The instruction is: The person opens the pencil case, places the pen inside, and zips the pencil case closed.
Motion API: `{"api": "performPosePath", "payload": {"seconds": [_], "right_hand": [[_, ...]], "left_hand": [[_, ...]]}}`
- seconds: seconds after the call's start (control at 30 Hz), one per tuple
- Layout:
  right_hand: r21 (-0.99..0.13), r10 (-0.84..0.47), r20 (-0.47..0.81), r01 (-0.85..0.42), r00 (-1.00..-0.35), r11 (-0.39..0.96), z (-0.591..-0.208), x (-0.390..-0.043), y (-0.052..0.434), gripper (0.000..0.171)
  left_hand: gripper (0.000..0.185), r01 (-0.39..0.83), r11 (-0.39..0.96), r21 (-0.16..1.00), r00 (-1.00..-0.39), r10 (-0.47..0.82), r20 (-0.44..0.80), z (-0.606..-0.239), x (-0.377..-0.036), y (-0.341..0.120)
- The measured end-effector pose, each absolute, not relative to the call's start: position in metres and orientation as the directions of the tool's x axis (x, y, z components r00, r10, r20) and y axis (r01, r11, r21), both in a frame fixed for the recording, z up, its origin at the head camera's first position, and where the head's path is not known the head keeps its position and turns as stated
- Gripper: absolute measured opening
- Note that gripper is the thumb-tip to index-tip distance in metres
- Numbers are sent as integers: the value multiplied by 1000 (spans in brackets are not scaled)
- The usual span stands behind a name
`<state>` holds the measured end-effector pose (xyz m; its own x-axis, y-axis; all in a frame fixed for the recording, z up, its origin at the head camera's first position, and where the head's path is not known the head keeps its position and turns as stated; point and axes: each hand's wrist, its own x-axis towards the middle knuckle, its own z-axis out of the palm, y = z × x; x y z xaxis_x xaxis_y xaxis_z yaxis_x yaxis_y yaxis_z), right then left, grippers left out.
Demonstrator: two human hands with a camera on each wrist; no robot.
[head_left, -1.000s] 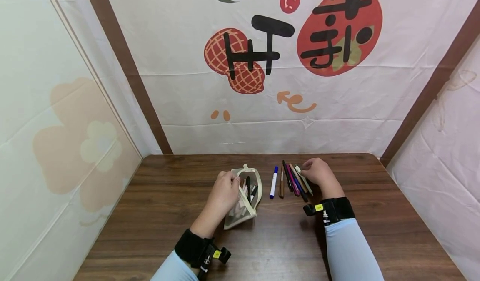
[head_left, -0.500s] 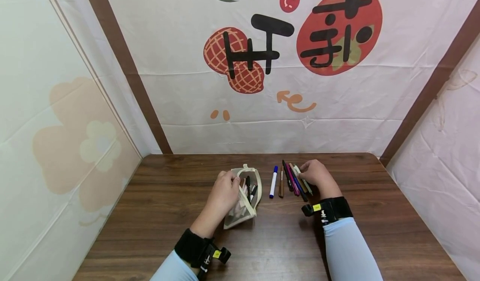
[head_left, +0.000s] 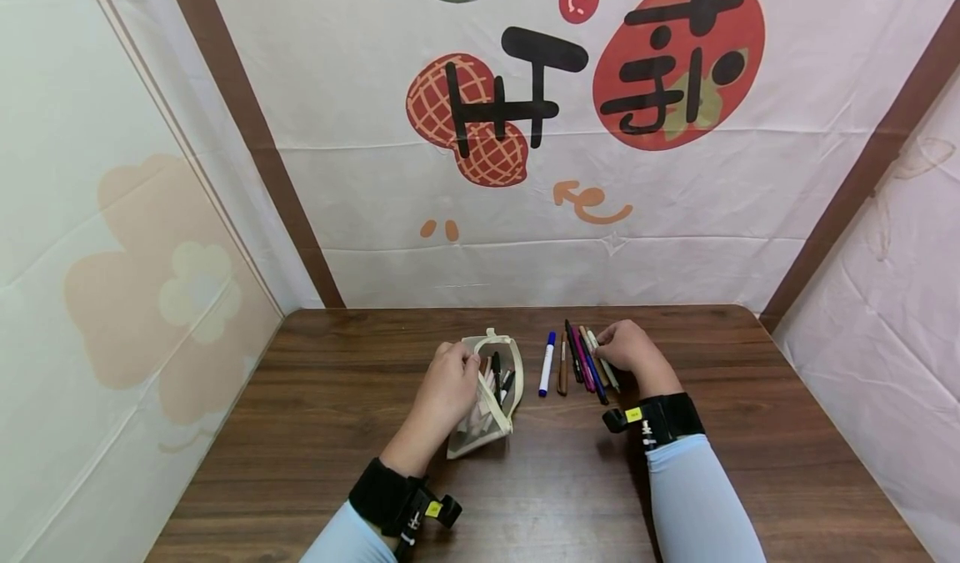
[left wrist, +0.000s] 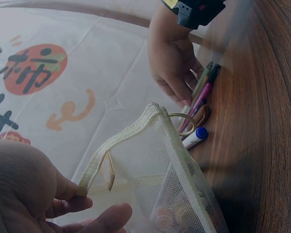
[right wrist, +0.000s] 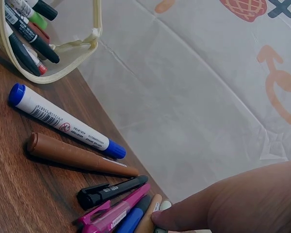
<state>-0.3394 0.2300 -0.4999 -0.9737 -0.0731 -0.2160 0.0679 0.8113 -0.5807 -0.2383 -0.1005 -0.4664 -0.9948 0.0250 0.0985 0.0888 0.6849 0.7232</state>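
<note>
My left hand (head_left: 450, 379) pinches the rim of a cream mesh pencil pouch (head_left: 472, 442) between thumb and fingers. The pouch gapes at its zip edge, and several pens (right wrist: 31, 39) show inside it. To its right several more pens lie side by side on the table: a white marker with blue caps (right wrist: 63, 119), a brown marker (right wrist: 82, 154), a black pen (right wrist: 111, 191), a pink pen (right wrist: 119, 211), a blue pen (right wrist: 132, 218) and a tan pen (right wrist: 148, 218). At the right end of the row, my right hand (head_left: 633, 353) pinches a pale pen (head_left: 609, 374).
The wooden table (head_left: 562, 496) ends at a white printed cloth (head_left: 360, 204) hanging right behind its far edge. More cloth hangs at both sides. Each wrist carries a black strap with a small camera, such as the right wrist camera (head_left: 618, 419).
My right hand has shifted slightly left, and the pens at the right end have slid left, closer together. The left hand and pouch stay in place.
</note>
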Motion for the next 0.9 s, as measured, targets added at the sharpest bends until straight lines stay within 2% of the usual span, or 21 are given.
{"api": "performPosePath", "payload": {"seconds": [0.23,0.53,0.9], "right_hand": [[-590,-65,-201,67,-977,805,-493,-340,231,47],[-695,-89,-115,16,-989,718,-480,-338,229,66],[-874,-127,-100,26,-987,486,-468,-330,199,64]], "left_hand": [[24,99,684,722,-994,29,108,-466,-238,-100],[24,109,689,716,-992,32,120,-466,-238,-101],[24,99,672,734,-994,34,103,-466,-237,-101]]}}
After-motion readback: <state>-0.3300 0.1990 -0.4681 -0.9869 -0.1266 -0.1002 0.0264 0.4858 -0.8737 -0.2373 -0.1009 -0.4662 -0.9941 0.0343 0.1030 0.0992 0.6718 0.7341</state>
